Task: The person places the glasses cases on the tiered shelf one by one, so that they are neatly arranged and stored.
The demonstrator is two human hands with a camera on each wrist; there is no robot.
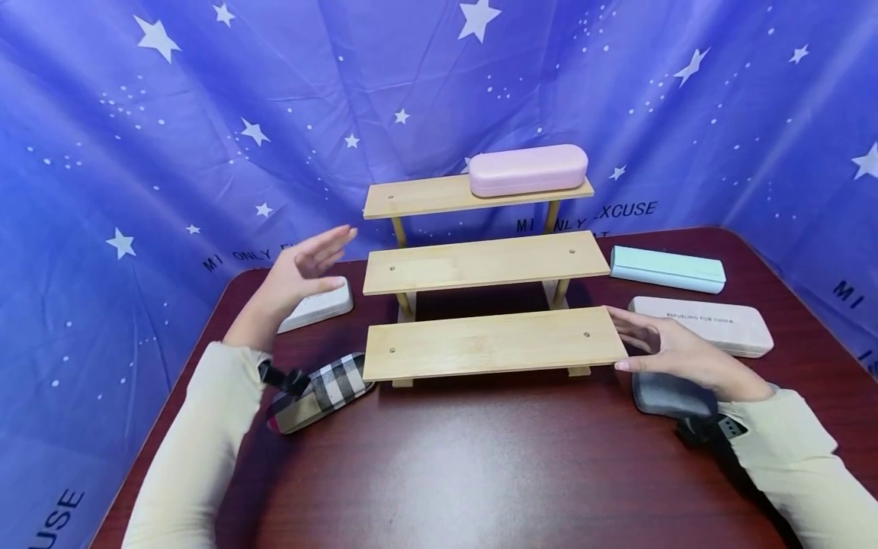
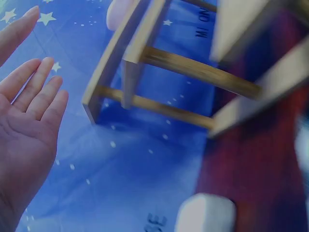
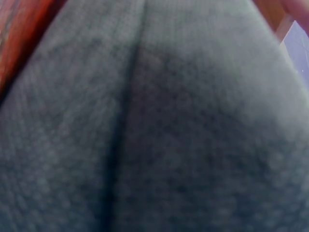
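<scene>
The dark red surface [image 1: 466, 465] bears a wooden rack [image 1: 490, 343] near its back edge, long axis running side to side, the nearer right grip [image 1: 668, 348] touching its right end, whether clasping I cannot tell, the left grip [image 1: 298, 267] empty, fingers extended, leftward of it.

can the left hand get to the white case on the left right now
Probably yes: the left hand is empty and looks close to the white case, with nothing visible lying on top of it.
</scene>
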